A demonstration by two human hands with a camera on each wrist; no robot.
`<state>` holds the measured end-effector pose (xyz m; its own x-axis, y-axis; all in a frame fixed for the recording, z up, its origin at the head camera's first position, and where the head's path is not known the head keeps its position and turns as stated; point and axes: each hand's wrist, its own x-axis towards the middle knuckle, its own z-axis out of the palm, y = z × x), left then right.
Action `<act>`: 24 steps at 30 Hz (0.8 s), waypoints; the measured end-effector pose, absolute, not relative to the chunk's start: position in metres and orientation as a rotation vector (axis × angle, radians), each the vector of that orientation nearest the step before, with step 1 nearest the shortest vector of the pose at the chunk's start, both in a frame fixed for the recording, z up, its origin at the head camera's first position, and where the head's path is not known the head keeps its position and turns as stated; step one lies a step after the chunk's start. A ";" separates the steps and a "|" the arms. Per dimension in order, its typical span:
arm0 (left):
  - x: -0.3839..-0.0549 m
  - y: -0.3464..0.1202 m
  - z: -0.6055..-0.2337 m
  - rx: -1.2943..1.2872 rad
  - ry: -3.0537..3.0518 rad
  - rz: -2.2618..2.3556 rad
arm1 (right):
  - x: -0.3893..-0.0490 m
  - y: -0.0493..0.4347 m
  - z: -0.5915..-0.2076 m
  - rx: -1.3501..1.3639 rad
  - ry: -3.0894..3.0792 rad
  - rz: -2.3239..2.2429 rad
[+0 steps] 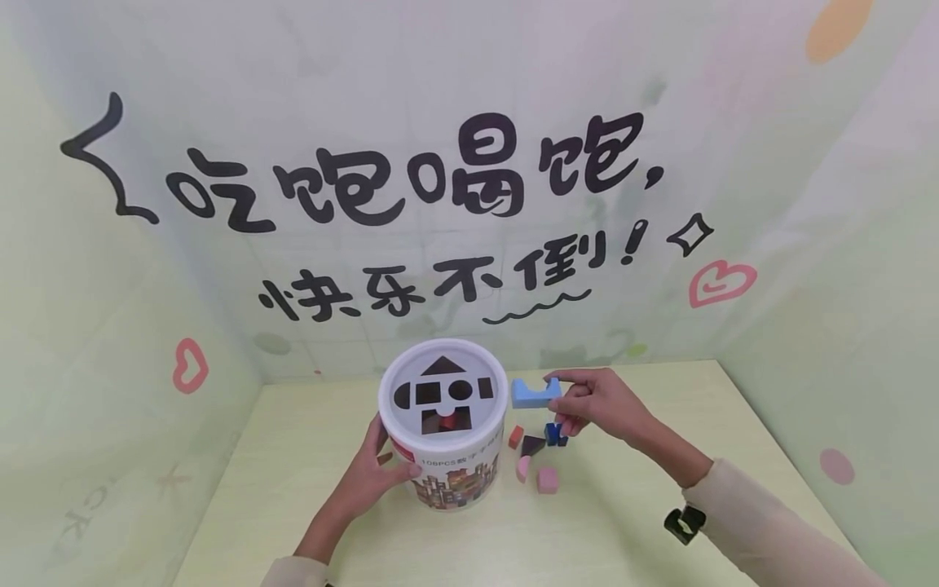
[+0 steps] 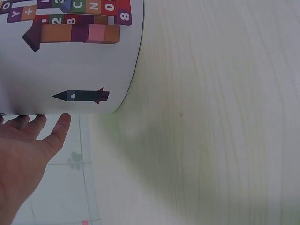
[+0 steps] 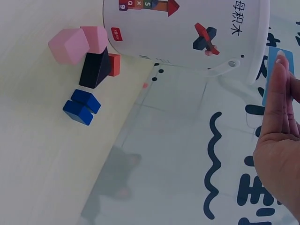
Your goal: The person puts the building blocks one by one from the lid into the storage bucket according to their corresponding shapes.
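Note:
A white bucket (image 1: 458, 465) stands on the table, its lid (image 1: 406, 424) cut with several shaped holes; a red piece shows through the front one. My left hand (image 1: 367, 473) rests on the bucket's left side, thumb toward the front. The left wrist view has the fingertips (image 2: 62, 123) right at the printed wall. To the right of the lid, my right hand (image 1: 601, 403) pinches a light-blue arch block (image 1: 530, 398) between thumb and fingers, its hollow facing up. In the right wrist view the block (image 3: 273, 70) is partly hidden behind the fingers.
Beside the bucket's right side lie a red-orange block (image 1: 517, 436), a black triangular block (image 1: 533, 445), a dark-blue notched block (image 3: 79, 112), a pink rounded block (image 1: 523, 467) and a pink block (image 1: 547, 481). Printed walls (image 1: 469, 81) enclose the table (image 1: 623, 522).

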<state>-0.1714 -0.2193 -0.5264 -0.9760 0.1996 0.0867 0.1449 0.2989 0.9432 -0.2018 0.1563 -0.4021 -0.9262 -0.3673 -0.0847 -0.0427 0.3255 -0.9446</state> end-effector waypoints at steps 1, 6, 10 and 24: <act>-0.171 -0.219 -0.526 0.326 2.493 1.802 | -0.202 0.155 -0.402 -0.367 2.310 -1.633; -0.170 -0.219 -0.525 0.319 2.490 1.799 | -0.203 0.147 -0.403 -0.368 2.285 -1.647; -0.170 -0.219 -0.524 0.317 2.489 1.797 | -0.203 0.138 -0.404 -0.394 2.268 -1.650; -0.170 -0.218 -0.523 0.318 2.488 1.799 | -0.203 0.110 -0.401 -0.423 2.245 -1.621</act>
